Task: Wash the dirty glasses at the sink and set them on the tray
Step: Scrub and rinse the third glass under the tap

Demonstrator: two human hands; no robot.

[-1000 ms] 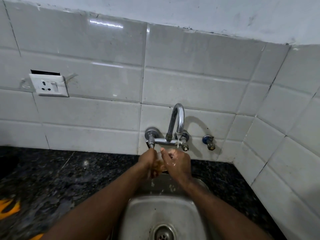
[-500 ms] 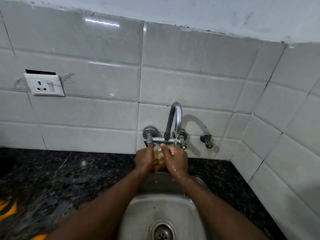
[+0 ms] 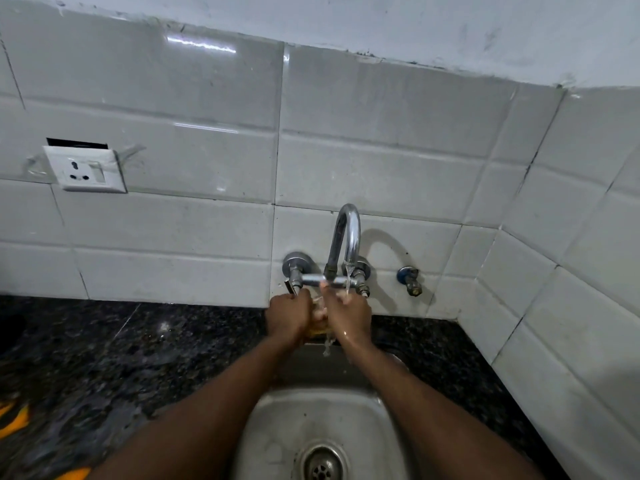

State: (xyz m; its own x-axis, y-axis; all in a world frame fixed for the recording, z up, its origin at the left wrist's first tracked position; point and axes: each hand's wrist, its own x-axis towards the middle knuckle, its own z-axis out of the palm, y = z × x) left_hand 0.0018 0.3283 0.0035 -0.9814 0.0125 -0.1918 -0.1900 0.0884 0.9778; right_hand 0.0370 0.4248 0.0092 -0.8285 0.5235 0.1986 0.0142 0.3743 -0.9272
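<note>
A small glass (image 3: pixel 319 318) with an amber tint shows between my two hands, under the chrome tap (image 3: pixel 346 237). My left hand (image 3: pixel 289 315) wraps its left side and my right hand (image 3: pixel 349 315) presses its right side, so most of the glass is hidden. A thin stream of water falls from the spout onto my right hand and drips into the steel sink (image 3: pixel 277 420) below. The drain (image 3: pixel 322 462) lies at the bottom of the basin. No tray is in view.
Dark speckled granite counter (image 3: pixel 138 358) runs left and right of the sink. White tiled walls meet in a corner at the right. A wall socket (image 3: pixel 86 169) sits at the left, a small blue valve (image 3: pixel 410 278) right of the tap. Something orange (image 3: pixel 14 420) lies at the lower left edge.
Both hands with the glass have risen closer to the tap's crossbar, and water now runs off below them. The camera view shifted slightly.
</note>
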